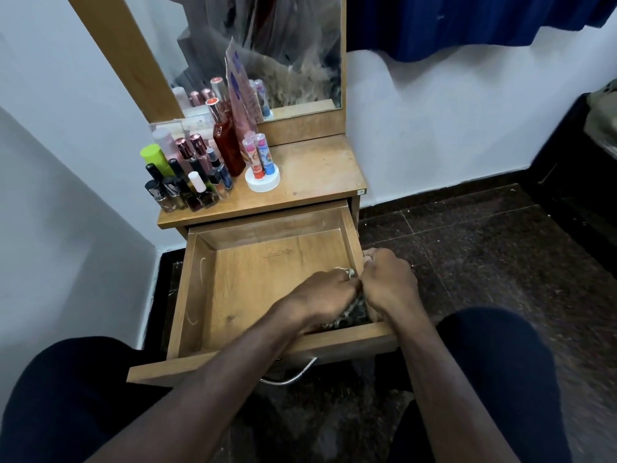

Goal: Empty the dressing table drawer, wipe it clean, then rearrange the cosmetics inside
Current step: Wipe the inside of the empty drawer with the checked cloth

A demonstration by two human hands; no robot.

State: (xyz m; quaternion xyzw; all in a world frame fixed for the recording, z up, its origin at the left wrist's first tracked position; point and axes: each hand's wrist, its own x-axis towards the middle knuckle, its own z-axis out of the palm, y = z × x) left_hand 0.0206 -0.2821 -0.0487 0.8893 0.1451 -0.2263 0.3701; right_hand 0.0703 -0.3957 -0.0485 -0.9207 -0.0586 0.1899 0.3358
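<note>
White walls (434, 121) meet in a corner up and to the left of the hands, with a second white surface (66, 255) standing closer on the left. A dark speckled stone floor (484, 255) spreads to the right of the hands, edged by a black skirting (444, 192) along the wall's foot. Far above and to the right hangs a blue curtain (467, 25). Black furniture (574, 168) sits at the far right edge. The light is even and soft.
</note>
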